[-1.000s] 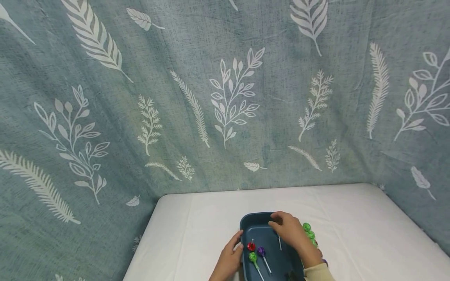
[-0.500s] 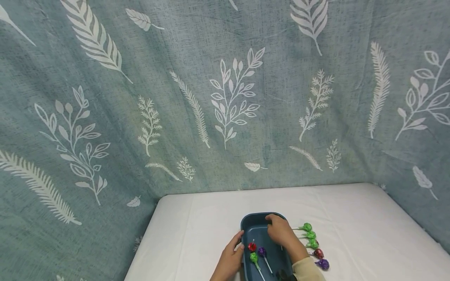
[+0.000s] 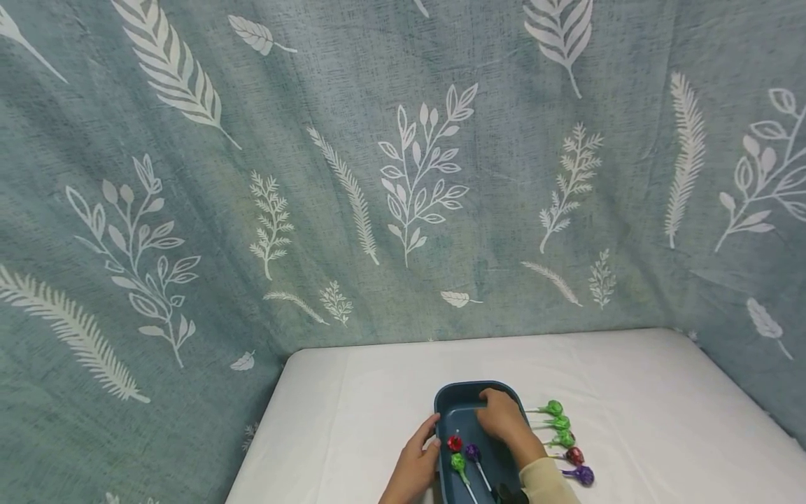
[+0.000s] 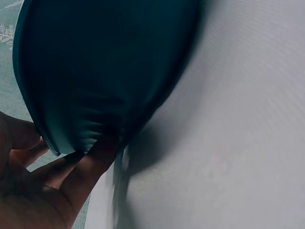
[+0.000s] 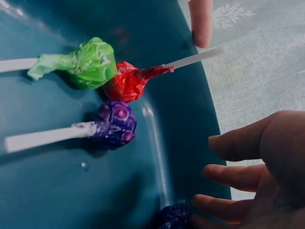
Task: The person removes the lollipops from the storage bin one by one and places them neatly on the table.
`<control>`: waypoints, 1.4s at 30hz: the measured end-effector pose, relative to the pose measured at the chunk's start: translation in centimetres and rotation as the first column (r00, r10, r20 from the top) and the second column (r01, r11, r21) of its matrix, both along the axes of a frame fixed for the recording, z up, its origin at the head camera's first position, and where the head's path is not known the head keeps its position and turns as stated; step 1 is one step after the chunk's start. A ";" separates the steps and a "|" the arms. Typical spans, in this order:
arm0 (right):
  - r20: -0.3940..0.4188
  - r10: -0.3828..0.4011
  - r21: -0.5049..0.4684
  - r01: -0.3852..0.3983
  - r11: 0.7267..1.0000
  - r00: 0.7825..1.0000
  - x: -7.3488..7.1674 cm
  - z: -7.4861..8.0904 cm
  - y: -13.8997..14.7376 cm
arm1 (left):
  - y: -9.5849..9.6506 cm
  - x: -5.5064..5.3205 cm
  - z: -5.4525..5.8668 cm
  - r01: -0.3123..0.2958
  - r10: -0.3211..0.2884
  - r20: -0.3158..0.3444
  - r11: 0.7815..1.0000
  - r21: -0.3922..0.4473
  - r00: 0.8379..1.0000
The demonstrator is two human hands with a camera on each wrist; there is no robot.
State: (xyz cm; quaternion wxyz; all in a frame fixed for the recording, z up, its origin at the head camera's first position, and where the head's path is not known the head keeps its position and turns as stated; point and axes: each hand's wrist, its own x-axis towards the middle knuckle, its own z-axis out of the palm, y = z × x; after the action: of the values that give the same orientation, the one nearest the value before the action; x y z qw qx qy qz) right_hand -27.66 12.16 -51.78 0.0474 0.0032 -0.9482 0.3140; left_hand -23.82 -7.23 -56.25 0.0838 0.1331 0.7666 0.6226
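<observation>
My left hand (image 3: 413,458) grips the left wall of a dark blue tray (image 3: 469,384), thumb at the rim; in the left wrist view its fingers (image 4: 90,164) lie against the outer wall. In the tray lie a red lollipop (image 5: 126,83), a green lollipop (image 5: 94,63) and a purple lollipop (image 5: 114,125). My right hand (image 3: 500,416) hangs over the tray's far right part, fingers loosely extended in the right wrist view. Another dark purple lollipop (image 5: 174,218) shows right by its lower fingertips, partly cut off by the frame edge.
On the white-covered table (image 3: 365,392), just right of the tray, several more lollipops form a column: green ones (image 3: 557,422), a dark red one (image 3: 574,456) and a purple one (image 3: 585,476), sticks toward the tray. Behind the table hangs a leaf-patterned blue-green curtain (image 3: 409,301).
My right hand has shifted left and lower over the tray, uncovering the column of lollipops. The white stick seen below that hand is now hidden. My left hand keeps its place on the tray.
</observation>
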 end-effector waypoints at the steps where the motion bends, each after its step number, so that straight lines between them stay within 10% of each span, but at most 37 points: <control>1: -0.005 -0.006 0.000 0.006 1.000 1.000 0.0 0.0 0.0 | 0.0 0.0 0.0 -0.001 0.001 -0.005 1.000 -0.004 1.000; 42: 0.000 0.025 0.112 -0.025 0.993 1.000 0.6 -1.1 0.4 | 0.2 0.0 0.0 -0.027 0.025 0.056 0.999 0.033 0.998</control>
State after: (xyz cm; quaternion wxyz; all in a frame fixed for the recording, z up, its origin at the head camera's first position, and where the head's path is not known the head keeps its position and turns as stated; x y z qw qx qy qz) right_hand -27.03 12.56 -52.92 0.0438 0.0178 -0.9642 0.2608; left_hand -23.78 -6.99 -56.27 0.0947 0.1072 0.7549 0.6401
